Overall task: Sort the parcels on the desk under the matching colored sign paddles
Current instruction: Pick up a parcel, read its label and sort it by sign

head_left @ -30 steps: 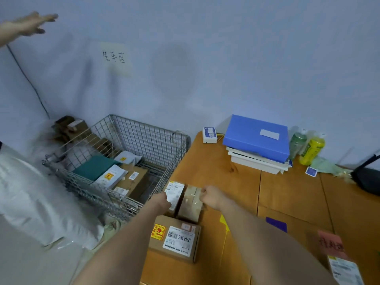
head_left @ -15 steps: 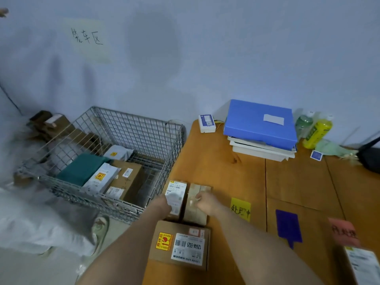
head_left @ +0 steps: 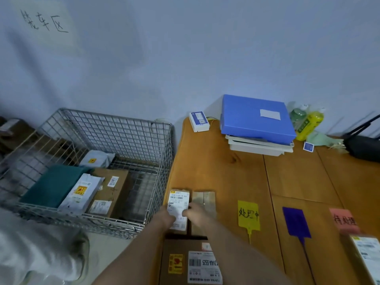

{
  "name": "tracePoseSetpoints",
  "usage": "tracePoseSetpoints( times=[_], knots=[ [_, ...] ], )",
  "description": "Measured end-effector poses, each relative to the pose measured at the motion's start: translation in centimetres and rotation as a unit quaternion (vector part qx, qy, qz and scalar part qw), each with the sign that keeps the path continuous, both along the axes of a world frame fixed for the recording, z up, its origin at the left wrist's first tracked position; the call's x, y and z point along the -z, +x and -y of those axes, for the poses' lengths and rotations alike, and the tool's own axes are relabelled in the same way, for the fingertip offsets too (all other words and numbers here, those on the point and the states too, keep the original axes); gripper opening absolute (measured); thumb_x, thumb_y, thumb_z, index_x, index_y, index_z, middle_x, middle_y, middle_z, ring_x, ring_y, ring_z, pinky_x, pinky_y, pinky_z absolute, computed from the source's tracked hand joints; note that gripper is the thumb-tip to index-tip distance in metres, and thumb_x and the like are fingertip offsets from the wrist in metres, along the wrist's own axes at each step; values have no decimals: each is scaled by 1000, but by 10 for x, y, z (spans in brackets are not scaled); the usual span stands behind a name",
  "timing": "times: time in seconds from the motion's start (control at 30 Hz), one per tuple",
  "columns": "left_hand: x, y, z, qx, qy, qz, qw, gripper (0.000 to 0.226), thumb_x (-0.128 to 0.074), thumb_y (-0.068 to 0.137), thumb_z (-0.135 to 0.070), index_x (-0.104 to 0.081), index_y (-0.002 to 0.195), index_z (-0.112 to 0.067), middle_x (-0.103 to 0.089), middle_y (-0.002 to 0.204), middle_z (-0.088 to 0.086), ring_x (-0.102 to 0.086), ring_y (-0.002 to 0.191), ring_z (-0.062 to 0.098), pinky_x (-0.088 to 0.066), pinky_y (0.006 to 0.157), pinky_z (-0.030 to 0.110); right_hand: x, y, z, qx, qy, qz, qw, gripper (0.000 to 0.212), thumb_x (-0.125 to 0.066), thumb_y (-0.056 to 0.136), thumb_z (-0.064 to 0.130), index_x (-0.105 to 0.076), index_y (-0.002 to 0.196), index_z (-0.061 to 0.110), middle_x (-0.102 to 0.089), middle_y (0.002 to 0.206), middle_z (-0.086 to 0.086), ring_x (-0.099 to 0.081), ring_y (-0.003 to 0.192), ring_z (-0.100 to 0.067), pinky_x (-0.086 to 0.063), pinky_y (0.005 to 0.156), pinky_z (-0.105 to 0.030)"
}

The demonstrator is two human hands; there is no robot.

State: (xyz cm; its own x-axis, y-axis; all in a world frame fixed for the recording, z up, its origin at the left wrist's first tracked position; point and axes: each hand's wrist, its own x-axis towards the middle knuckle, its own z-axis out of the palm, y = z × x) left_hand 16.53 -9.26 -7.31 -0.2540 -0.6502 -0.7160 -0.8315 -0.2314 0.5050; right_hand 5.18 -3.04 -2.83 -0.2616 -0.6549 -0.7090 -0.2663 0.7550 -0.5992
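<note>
Two small cardboard parcels lie side by side near the desk's left edge: a labelled parcel point(head_left: 178, 202) and a plain taped parcel point(head_left: 205, 199). My left hand point(head_left: 164, 220) grips the labelled parcel's near left side. My right hand point(head_left: 195, 214) pinches that same parcel from the right, between the two parcels. A larger brown parcel point(head_left: 191, 262) with a barcode label lies nearer to me. Three sign paddles lie flat on the desk to the right: a yellow paddle point(head_left: 248, 215), a purple paddle point(head_left: 296, 224) and a red paddle point(head_left: 343, 221). Another labelled parcel point(head_left: 368, 256) sits below the red paddle.
A wire basket point(head_left: 115, 128) with several parcels stands on the floor left of the wooden desk point(head_left: 226, 165). At the desk's back are a blue folder point(head_left: 255, 118) on white boxes, a small white device point(head_left: 199, 121), two bottles point(head_left: 309, 124) and a black bag point(head_left: 362, 147).
My view has tilted down and to the right, bringing all three paddles into sight. My right hand has shifted left from the plain parcel onto the labelled one.
</note>
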Motion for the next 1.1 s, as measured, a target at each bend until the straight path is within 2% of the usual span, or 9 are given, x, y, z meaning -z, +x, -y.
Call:
tracePoseSetpoints(
  times=[0.2, 0.33, 0.47, 0.53, 0.67, 0.77, 0.87, 0.93, 1.1],
  knots=[
    [43, 5, 23, -29, 43, -47, 998, 47, -56, 81, -21, -51, 128, -14, -65, 114, 8, -64, 101, 23, -53, 92, 43, 5, 3, 11, 44, 29, 38, 998, 37, -53, 87, 14, -57, 124, 13, -60, 128, -6, -56, 115, -22, -44, 101, -37],
    [-2, -3, 21, -53, 18, -60, 997, 39, -54, 90, -18, -47, 126, -7, -63, 120, 13, -63, 106, 30, -53, 90, 41, -5, -2, 10, 81, 32, 71, 994, 41, -54, 86, 15, -54, 128, 16, -58, 130, -3, -54, 116, -22, -46, 95, -34],
    [-36, -8, 22, -105, -22, -90, 990, 34, -52, 94, -22, -44, 125, -9, -63, 113, 14, -66, 97, 31, -57, 84, 45, -22, -18, 10, 149, -27, 120, 981, 24, -51, 89, 8, -58, 112, 10, -61, 124, -8, -56, 105, -19, -47, 80, -28],
    [-55, -14, 22, -146, -33, -137, 979, 30, -51, 95, -20, -45, 122, -8, -62, 106, 13, -66, 95, 33, -57, 82, 45, -39, -27, 12, 168, -60, 132, 975, 27, -51, 89, 9, -56, 116, 6, -62, 116, -7, -57, 105, -20, -50, 82, -31],
    [-94, -28, 22, -204, -62, -234, 949, 17, -46, 97, -22, -51, 109, -11, -65, 102, 13, -67, 88, 31, -56, 69, 39, -76, -44, 16, 223, -132, 164, 952, 33, -51, 88, 7, -49, 120, 15, -60, 110, -2, -54, 107, -18, -45, 93, -36],
    [-123, -44, 20, -208, -75, -320, 921, 22, -47, 97, -18, -51, 117, -11, -66, 103, 13, -66, 79, 24, -51, 54, 29, -107, -58, 12, 245, -186, 189, 933, 39, -49, 88, 5, -50, 125, 18, -63, 111, 1, -54, 107, -15, -42, 94, -38],
    [-153, -62, 19, -197, -97, -392, 893, 31, -51, 95, -12, -49, 125, -10, -64, 112, 14, -66, 83, 23, -50, 55, 26, -142, -71, 3, 253, -261, 193, 911, 45, -45, 88, 0, -48, 129, 16, -64, 112, 0, -56, 99, -12, -42, 87, -34],
    [-176, -77, 17, -199, -113, -438, 869, 32, -51, 93, -8, -50, 125, -10, -64, 113, 12, -66, 85, 24, -51, 59, 28, -168, -80, -2, 246, -310, 191, 898, 48, -42, 88, -4, -46, 131, 15, -61, 119, -1, -55, 104, -14, -44, 80, -28],
    [-244, -112, 6, -175, -185, -552, 794, 30, -51, 91, -2, -52, 116, -18, -61, 112, 10, -62, 96, 27, -51, 57, 24, -233, -102, -14, 215, -436, 143, 862, 55, -44, 87, -6, -45, 137, 17, -62, 105, 9, -61, 98, -11, -50, 66, -18]
  ],
)
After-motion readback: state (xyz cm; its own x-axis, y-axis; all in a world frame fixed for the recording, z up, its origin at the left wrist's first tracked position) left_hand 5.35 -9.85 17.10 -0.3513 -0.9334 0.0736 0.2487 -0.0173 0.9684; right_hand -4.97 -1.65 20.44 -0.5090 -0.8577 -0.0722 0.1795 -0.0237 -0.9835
